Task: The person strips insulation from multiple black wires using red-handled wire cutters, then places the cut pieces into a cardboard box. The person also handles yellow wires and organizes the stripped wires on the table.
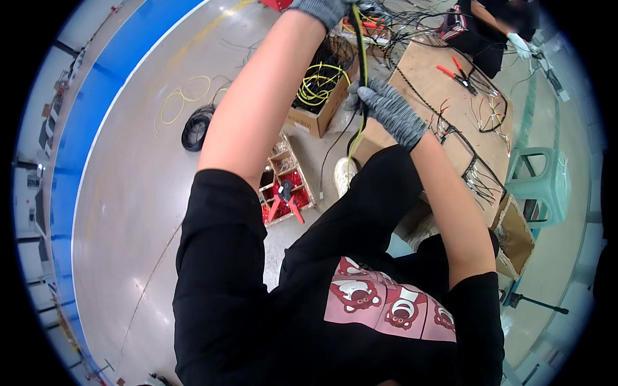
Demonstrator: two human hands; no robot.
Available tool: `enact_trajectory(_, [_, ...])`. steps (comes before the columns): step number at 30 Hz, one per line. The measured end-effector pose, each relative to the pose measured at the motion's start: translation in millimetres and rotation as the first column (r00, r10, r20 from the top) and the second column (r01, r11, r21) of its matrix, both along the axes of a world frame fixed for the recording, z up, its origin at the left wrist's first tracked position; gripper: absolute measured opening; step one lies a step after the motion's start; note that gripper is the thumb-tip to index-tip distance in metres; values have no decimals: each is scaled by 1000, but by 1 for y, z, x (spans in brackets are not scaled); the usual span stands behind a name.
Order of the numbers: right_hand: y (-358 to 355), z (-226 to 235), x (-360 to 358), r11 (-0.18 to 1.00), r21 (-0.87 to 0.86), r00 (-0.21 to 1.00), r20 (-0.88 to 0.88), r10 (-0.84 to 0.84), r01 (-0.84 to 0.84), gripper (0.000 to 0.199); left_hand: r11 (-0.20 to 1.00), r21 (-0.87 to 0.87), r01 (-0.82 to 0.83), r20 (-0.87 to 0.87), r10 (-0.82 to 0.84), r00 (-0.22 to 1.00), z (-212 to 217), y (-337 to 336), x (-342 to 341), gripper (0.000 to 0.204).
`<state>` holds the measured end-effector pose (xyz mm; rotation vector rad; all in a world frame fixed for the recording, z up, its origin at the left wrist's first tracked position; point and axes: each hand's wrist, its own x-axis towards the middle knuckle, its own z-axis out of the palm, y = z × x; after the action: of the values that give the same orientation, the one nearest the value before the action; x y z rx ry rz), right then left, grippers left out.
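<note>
My right hand [391,114], in a grey knitted glove, is closed round a black cable with a yellow-green wire [360,55], thumb pressed against it. The cable runs upward from this hand toward my left hand [320,9], and a thin yellow-green wire trails below the grip. The left hand wears the same kind of glove and is cut off by the top edge, so its fingers are hidden. Beneath the cable stands a cardboard box [310,121] with coiled black and yellow-green wires [320,85].
At right, a wooden board [421,64] carries a wire harness [473,151] and red-handled pliers [458,78]. Red-handled pliers [286,196] lie on a divided tray [302,204]. A green stool [537,183] stands far right. Another person's gloved hand [520,45] is at the upper right.
</note>
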<state>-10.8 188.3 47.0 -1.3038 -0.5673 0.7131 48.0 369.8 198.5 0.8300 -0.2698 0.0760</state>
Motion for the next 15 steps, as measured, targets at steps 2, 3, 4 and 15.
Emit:
enact_trajectory(2, [1, 0, -3, 997, -83, 1000, -9, 5, -5, 25, 996, 43, -81, 42, 79, 996, 8, 3, 1, 21])
enact_trajectory(3, [4, -2, -7, 997, -75, 1000, -25, -2, 0, 21, 1000, -27, 9, 89, -7, 996, 9, 11, 11, 21])
enact_trajectory(4, [3, -5, -10, 997, -73, 999, -41, -20, 17, 18, 998, -1, -68, 55, 68, 996, 20, 3, 3, 21])
enact_trajectory(15, [18, -9, -7, 939, -43, 938, -57, -343, 341, 13, 998, 69, -7, 188, -6, 982, 49, -4, 19, 21])
